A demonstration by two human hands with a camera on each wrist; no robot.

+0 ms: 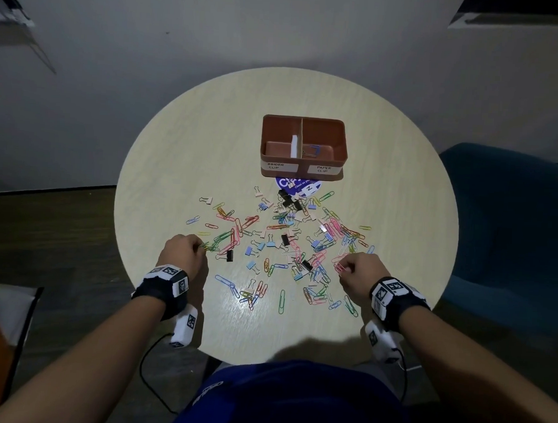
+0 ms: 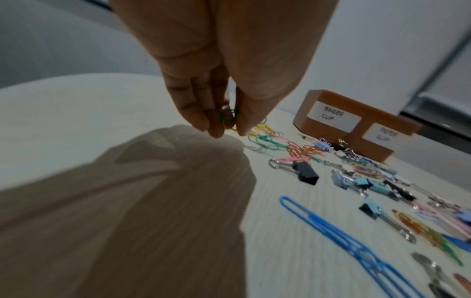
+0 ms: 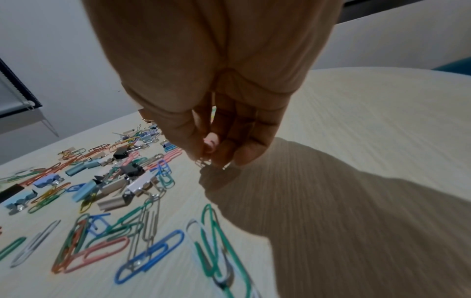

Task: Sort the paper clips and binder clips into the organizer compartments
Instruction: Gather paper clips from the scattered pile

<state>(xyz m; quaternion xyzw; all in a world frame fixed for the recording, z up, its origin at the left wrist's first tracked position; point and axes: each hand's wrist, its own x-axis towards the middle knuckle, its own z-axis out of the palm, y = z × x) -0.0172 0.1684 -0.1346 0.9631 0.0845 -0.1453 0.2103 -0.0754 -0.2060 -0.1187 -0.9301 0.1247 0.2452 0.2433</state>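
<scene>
A brown two-compartment organizer (image 1: 302,173) stands at the table's far middle, labelled BINDER CLIP on the left and PAPER CLIP on the right. A few paper clips (image 1: 312,151) lie in the right compartment. Coloured paper clips and binder clips (image 1: 286,240) are scattered in front of it. My left hand (image 1: 185,255) pinches green and yellow paper clips (image 2: 227,120) at the pile's left edge. My right hand (image 1: 358,272) pinches pink paper clips (image 3: 209,144) at the pile's right edge, just above the table.
The round pale wooden table (image 1: 177,160) carries a blue round sticker (image 1: 297,183) just before the organizer. A teal chair (image 1: 509,230) stands to the right. Cables hang from both wrist cameras below the table's near edge.
</scene>
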